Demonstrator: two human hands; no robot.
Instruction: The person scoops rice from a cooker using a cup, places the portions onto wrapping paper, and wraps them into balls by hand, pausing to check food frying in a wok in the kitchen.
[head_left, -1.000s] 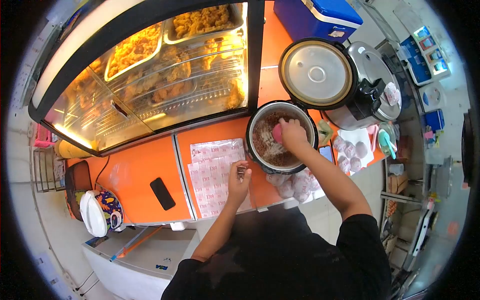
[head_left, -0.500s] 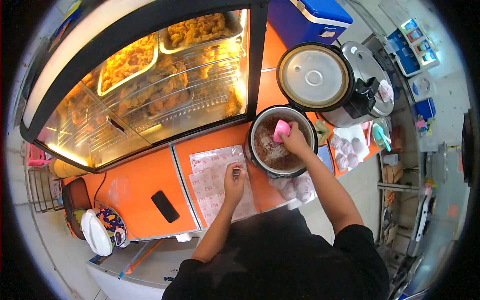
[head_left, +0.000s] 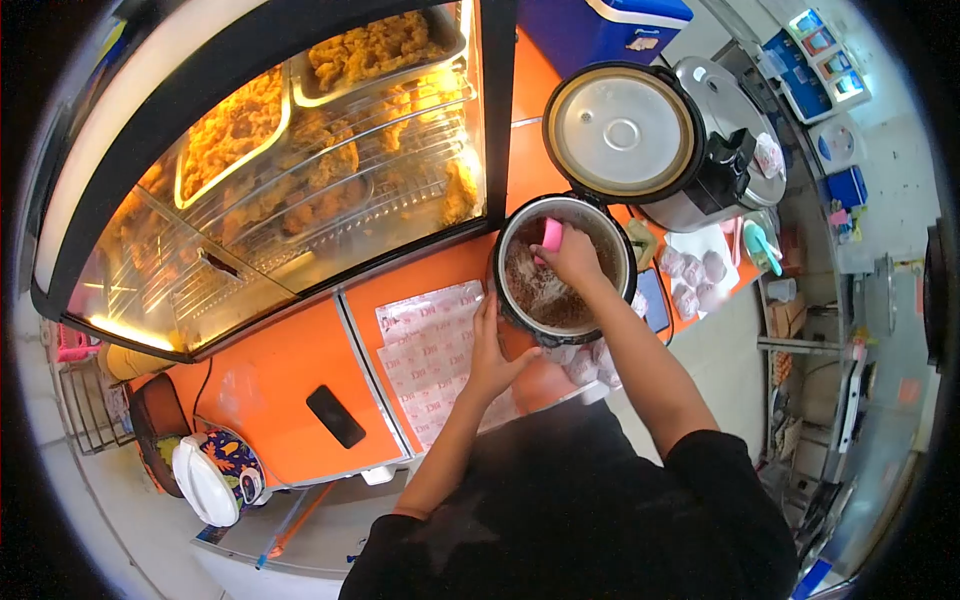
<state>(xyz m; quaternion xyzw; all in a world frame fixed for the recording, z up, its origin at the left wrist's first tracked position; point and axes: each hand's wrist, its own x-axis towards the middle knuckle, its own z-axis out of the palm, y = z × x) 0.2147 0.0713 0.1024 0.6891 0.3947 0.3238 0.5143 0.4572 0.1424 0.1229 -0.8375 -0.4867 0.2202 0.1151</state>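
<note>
Inside the open cooker pot (head_left: 513,277), my right hand (head_left: 574,258) is closed on a small pink scoop (head_left: 552,234), over brownish rice (head_left: 545,290). My left hand (head_left: 492,358) is spread at the pot's lower left side, with thumb and fingers apart and nothing in it. Printed wrapping sheets (head_left: 425,355) lie flat on the orange counter beside and partly under this hand. The cooker's round lid (head_left: 622,130) stands open behind the pot. Several wrapped balls (head_left: 582,368) sit just below the pot, partly hidden by my right forearm.
A lit glass case (head_left: 300,180) of fried food fills the upper left. A black phone (head_left: 335,416) lies on the counter. More wrapped balls (head_left: 690,270), a tablet-like device (head_left: 652,300) and a second cooker (head_left: 690,205) are at the right. A blue cooler (head_left: 600,35) stands behind.
My left hand has opened and moved from over the sheets to the pot's side. My right hand has shifted the scoop toward the pot's upper left. The view has moved slightly.
</note>
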